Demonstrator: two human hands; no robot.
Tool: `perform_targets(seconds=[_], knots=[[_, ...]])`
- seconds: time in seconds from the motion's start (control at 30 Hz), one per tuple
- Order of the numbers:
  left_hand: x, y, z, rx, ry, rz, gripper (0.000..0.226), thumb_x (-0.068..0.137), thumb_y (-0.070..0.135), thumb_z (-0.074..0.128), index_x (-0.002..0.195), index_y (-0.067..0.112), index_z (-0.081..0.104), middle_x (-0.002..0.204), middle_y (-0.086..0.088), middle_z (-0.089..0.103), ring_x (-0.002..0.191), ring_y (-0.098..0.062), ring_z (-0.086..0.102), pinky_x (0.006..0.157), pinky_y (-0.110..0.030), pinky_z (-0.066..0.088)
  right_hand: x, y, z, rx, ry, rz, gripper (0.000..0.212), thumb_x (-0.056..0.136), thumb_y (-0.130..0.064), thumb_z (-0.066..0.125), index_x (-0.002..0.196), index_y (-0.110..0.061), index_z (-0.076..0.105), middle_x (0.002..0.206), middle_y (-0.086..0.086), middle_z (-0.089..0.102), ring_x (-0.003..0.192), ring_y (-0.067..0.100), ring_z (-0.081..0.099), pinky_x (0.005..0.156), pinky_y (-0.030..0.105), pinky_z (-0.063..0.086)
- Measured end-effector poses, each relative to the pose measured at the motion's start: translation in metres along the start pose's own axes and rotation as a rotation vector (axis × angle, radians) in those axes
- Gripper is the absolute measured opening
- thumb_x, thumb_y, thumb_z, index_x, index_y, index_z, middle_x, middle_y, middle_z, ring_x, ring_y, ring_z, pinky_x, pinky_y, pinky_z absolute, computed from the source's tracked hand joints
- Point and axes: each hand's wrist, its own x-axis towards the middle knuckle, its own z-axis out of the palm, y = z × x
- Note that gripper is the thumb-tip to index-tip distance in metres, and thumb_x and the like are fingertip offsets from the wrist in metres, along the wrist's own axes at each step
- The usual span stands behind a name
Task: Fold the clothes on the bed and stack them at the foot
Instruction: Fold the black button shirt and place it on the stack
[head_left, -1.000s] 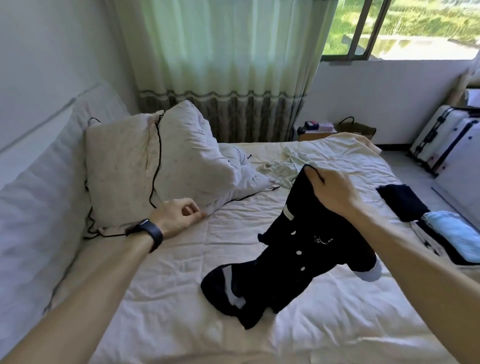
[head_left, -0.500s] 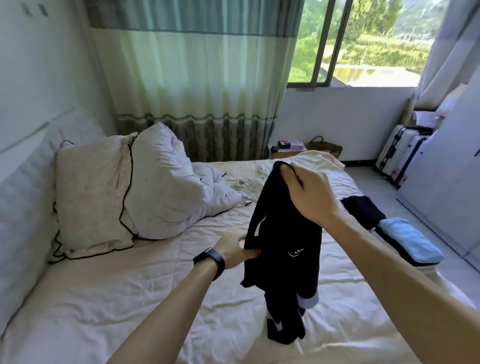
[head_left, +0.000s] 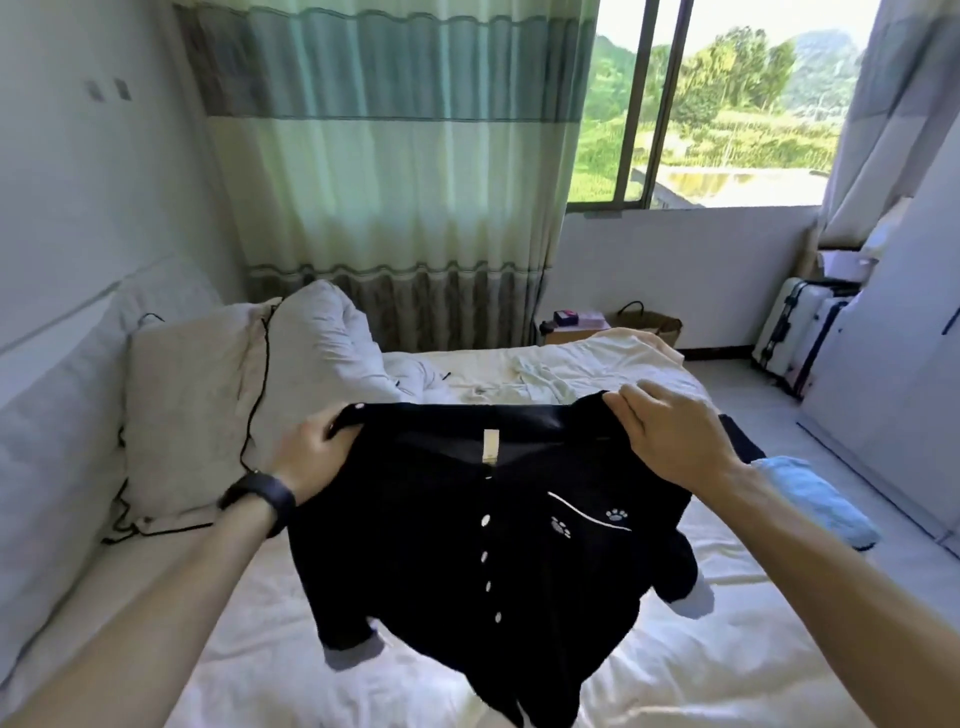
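Black shirt (head_left: 467, 571) now spread between left hand (head_left: 311, 457) and right hand (head_left: 670, 436), each pinching a shoulder

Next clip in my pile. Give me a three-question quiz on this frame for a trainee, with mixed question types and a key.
1. True or false: the black shirt lies on the bed with no hand on it.
2. Where do the left hand and right hand grip the shirt? A) at the shoulders, either side of the collar; B) at the bottom hem; C) at the sleeve cuffs.
3. Fill in: the folded item just beyond the right forearm is light ____.
Key: 1 false, both hands hold it up; 2 A; 3 blue.
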Motion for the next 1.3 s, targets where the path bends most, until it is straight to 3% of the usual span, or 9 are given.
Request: perform_targets(seconds=[0.13, 0.27, 0.43, 0.57, 0.67, 0.87, 0.97, 1.17, 1.3], knots=[[-0.015, 0.008, -0.032, 0.389, -0.115, 0.058, 0.056, 0.082, 0.058, 0.046, 0.120, 0.028, 0.073, 0.113, -0.009, 0.074, 0.109, -0.033, 0.066, 0.086, -0.038, 0.050, -0.039, -0.006, 0.025, 0.055, -0.049, -0.002, 0.059, 0.108, -0.043, 0.036, 0.076, -0.004, 0.065, 0.066, 0.010, 0.064, 0.060, 0.035, 0.066, 0.055, 0.030, 0.041], [-0.052, -0.005, -0.046, 0.359, -0.135, -0.103, 0.054, 0.088, 0.071, 0.048, 0.095, 0.026, 0.077, 0.085, -0.005, 0.073, 0.085, -0.028, 0.065, 0.071, -0.037, 0.045, -0.051, -0.031, 0.019, 0.160, 0.087, 0.188, 0.058, 0.104, -0.046, 0.037, 0.059, -0.011, 0.050, 0.053, 0.007, 0.055, 0.050, 0.033, 0.057, 0.053, 0.032, 0.036], [-0.127, -0.034, -0.045, 0.008, -0.149, -0.284, 0.045, 0.095, 0.038, 0.064, 0.057, 0.017, 0.052, 0.047, 0.009, 0.045, 0.047, -0.008, 0.044, 0.049, -0.023, 0.031, -0.110, -0.069, 0.027, 0.422, -0.102, 0.351, 0.065, 0.101, -0.067, 0.026, 0.060, -0.020, 0.044, 0.050, -0.002, 0.048, 0.049, 0.022, 0.052, 0.055, 0.036, 0.034], [-0.186, -0.053, -0.060, -0.172, -0.348, -0.348, 0.010, 0.083, 0.030, 0.073, 0.082, 0.033, 0.082, 0.081, 0.009, 0.076, 0.074, 0.000, 0.068, 0.063, -0.009, 0.048, -0.163, -0.087, 0.031, 0.523, -0.126, 0.401, 0.079, 0.095, -0.078, 0.023, 0.066, -0.008, 0.047, 0.050, 0.004, 0.046, 0.056, 0.011, 0.054, 0.054, 0.018, 0.034], [-0.196, -0.060, -0.078, -0.221, -0.341, -0.405, 0.025, 0.068, 0.050, 0.080, 0.087, 0.036, 0.082, 0.091, 0.000, 0.078, 0.084, -0.011, 0.071, 0.073, -0.019, 0.053, -0.169, -0.102, 0.030, 0.597, -0.140, 0.440, 0.073, 0.096, -0.075, 0.030, 0.064, -0.010, 0.040, 0.048, 0.000, 0.037, 0.050, 0.007, 0.042, 0.051, 0.018, 0.031], [-0.150, -0.071, -0.093, -0.196, -0.249, -0.378, 0.059, 0.049, 0.075, 0.082, 0.092, 0.034, 0.081, 0.097, -0.002, 0.078, 0.080, -0.007, 0.069, 0.074, -0.024, 0.053, -0.118, -0.109, 0.041, 0.519, -0.082, 0.449, 0.059, 0.101, -0.061, 0.034, 0.063, -0.017, 0.039, 0.058, -0.008, 0.053, 0.059, 0.000, 0.052, 0.065, 0.008, 0.035], [-0.107, -0.079, -0.089, -0.111, -0.227, -0.341, 0.074, 0.042, 0.091, 0.074, 0.092, 0.036, 0.080, 0.087, 0.006, 0.078, 0.078, -0.009, 0.072, 0.077, -0.030, 0.052, -0.081, -0.104, 0.063, 0.434, -0.076, 0.382, 0.061, 0.104, -0.056, 0.034, 0.063, -0.012, 0.035, 0.049, 0.002, 0.040, 0.051, 0.011, 0.047, 0.061, 0.026, 0.033], [0.004, -0.124, -0.064, 0.181, -0.138, -0.290, 0.080, 0.049, 0.092, 0.059, 0.081, 0.021, 0.075, 0.073, 0.001, 0.072, 0.073, -0.015, 0.068, 0.065, -0.032, 0.050, -0.008, -0.086, 0.157, 0.225, -0.173, 0.335, 0.060, 0.107, -0.054, 0.037, 0.068, -0.009, 0.050, 0.055, -0.011, 0.038, 0.067, 0.039, 0.059, 0.060, 0.036, 0.029], [0.088, -0.191, -0.019, 0.298, -0.212, -0.276, 0.068, 0.055, 0.095, 0.051, 0.065, 0.028, 0.065, 0.059, 0.002, 0.059, 0.064, -0.018, 0.060, 0.060, -0.034, 0.044, 0.038, -0.070, 0.249, 0.080, -0.274, 0.318, 0.060, 0.105, -0.061, 0.029, 0.078, -0.015, 0.056, 0.071, 0.004, 0.059, 0.081, 0.039, 0.065, 0.062, 0.038, 0.033]])
